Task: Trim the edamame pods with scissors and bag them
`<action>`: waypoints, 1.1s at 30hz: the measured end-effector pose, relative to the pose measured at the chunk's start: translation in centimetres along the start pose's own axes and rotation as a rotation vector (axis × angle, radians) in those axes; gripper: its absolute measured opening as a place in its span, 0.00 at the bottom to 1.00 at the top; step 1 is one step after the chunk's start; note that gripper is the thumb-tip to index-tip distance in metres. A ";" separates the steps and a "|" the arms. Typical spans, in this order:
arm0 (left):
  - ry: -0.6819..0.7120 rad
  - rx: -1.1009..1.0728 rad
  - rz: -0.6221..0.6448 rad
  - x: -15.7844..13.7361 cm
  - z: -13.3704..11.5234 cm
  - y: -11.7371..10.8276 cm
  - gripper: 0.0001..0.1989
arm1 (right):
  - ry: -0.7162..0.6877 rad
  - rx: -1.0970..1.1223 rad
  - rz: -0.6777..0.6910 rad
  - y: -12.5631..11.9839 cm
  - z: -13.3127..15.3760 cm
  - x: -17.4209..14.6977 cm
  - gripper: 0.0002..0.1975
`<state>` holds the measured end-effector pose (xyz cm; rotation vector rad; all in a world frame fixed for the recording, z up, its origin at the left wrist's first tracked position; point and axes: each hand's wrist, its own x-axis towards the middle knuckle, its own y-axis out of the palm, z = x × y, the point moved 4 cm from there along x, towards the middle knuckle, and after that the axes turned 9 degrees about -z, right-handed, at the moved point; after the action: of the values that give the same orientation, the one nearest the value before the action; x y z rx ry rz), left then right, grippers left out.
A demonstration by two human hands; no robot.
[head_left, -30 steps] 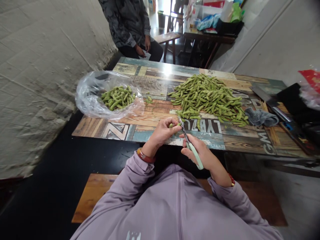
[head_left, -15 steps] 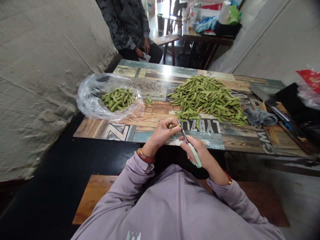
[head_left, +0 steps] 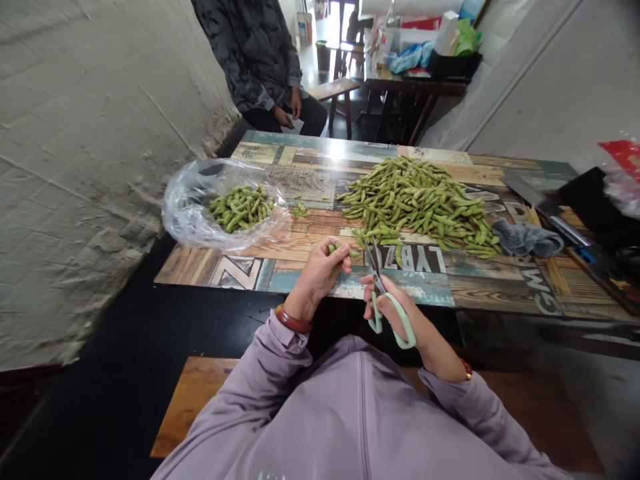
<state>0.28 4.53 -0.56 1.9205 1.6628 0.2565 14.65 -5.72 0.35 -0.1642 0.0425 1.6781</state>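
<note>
Left hand [head_left: 321,268]: fingers pinched green pods [head_left: 353,253] above the worktop [head_left: 300,275] near its front edge, one tip jutting out. Right hand [head_left: 413,316]: fingers curled through the handles of scissors [head_left: 379,285], blades parted, just beside the pods. Pod heap [head_left: 417,200]: lay beyond. Clear bag [head_left: 186,217]: held further pods [head_left: 243,208], leftward. Handling note: a short snip at the tip, skin well clear, seemed soundest.

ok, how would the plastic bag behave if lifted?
The bag would probably crumple where gripped: its clear film is thin and creased. The pods inside likely make it sag, and might spill if it tips, since its mouth looks open.
</note>
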 end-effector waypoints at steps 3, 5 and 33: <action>0.003 -0.019 -0.010 -0.1 -0.1 -0.2 0.21 | 0.021 -0.036 -0.003 0.6 -0.2 0.1 0.27; 0.001 -0.030 -0.018 -0.2 -0.1 -0.2 0.21 | 0.011 -0.074 -0.029 0.8 -0.4 0.3 0.25; 0.046 -0.030 0.022 -0.7 0.2 0.1 0.20 | 0.029 -0.070 -0.056 1.9 0.2 0.6 0.26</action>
<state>0.32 3.83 -0.58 1.9251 1.6596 0.3346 12.63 -5.28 0.36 -0.2400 0.0007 1.6218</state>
